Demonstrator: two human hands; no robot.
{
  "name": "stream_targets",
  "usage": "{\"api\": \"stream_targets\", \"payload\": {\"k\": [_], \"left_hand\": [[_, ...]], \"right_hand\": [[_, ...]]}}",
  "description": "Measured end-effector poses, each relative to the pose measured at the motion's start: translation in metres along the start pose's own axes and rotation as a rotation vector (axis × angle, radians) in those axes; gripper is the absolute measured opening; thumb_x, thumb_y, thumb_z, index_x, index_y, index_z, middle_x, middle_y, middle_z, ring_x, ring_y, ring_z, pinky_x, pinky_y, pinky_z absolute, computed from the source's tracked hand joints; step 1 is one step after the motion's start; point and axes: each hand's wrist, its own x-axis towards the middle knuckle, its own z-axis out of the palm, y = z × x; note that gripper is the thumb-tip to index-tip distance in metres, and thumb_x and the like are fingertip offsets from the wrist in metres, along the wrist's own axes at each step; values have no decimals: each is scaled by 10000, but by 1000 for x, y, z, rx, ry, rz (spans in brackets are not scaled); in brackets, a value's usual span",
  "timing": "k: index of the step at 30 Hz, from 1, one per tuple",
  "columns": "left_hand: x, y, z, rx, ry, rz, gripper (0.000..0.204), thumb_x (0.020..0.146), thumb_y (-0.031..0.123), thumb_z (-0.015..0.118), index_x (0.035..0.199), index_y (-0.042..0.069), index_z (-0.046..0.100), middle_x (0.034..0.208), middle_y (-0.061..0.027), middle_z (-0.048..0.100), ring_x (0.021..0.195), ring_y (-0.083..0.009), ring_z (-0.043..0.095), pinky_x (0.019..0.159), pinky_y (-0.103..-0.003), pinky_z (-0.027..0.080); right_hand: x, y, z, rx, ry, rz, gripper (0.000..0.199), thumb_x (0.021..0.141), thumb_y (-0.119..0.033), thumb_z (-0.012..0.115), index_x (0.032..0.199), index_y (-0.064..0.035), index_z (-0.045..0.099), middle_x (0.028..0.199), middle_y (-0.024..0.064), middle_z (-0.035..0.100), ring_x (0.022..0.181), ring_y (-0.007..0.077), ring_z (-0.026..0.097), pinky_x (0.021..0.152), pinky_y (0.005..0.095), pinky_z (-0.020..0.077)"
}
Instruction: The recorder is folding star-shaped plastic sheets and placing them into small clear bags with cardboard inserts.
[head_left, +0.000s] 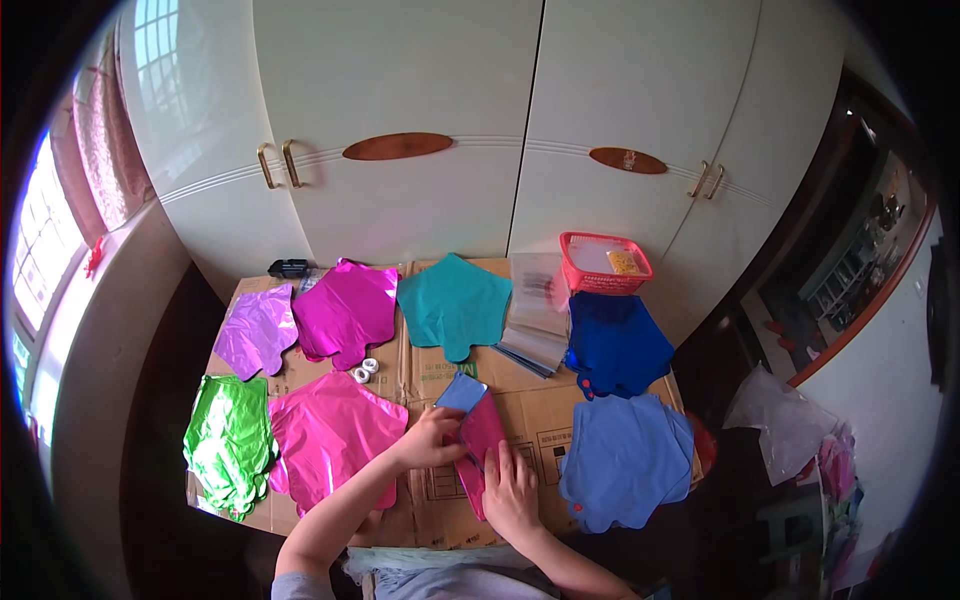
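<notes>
In the middle of the cardboard, a bright pink foil balloon (485,422) lies folded into a narrow strip. A flat blue piece (462,391) shows at its far end; whether it is foil or card I cannot make out. My left hand (432,438) reaches over from the left, its fingers curled and closed on the pink foil's left edge, just below the blue piece. Lower down, my right hand (512,492) rests flat on the strip's right side with its fingers stretched out. Flat pink foil balloons (335,430) lie beside my left forearm.
More flat foil balloons surround my hands: green (230,435), lilac (255,330), magenta (348,308), teal (455,303), dark blue (620,345) and light blue (628,460). Clear plastic sleeves (538,345) lie near a red basket (603,284). White rolls (366,371) sit left of centre.
</notes>
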Motion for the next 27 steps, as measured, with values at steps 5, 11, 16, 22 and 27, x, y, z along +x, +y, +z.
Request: {"api": "stream_targets", "payload": {"k": [5,11,16,22,27], "left_hand": [[11,1,4,8,178,-208,236,753,241,710,784,14,655,865,-160,617,913,-293,589,821,-384,473],[13,0,0,49,184,-202,177,692,178,695,749,17,651,781,-150,606,846,-296,592,770,-387,502],[13,-6,2,103,187,-132,174,662,172,704,726,18,654,766,-145,602,854,-295,585,778,-388,499],[12,-13,0,132,123,-128,159,673,179,738,725,49,664,854,-125,581,869,-271,582,777,-362,497],[14,-15,-1,106,100,-138,181,667,194,760,718,52,661,870,-116,573,870,-263,578,777,-360,496]], "right_hand": [[-1,-1,1,9,0,-8,501,800,-158,559,1279,-21,505,1364,186,436,1181,357,476,874,458,457],[1,0,-7,5,-5,-65,424,857,-151,496,1254,-7,525,1341,179,478,1244,346,449,961,439,424],[1,3,-2,104,-16,-141,395,874,-133,469,1232,22,528,1329,180,492,1298,306,418,1071,431,338],[-2,7,5,143,-49,-171,399,883,-145,457,1235,30,524,1321,193,501,1286,308,436,1100,431,303],[-3,10,6,154,-59,-165,408,891,-150,434,1247,32,516,1319,198,508,1276,312,451,1102,433,300]]}}
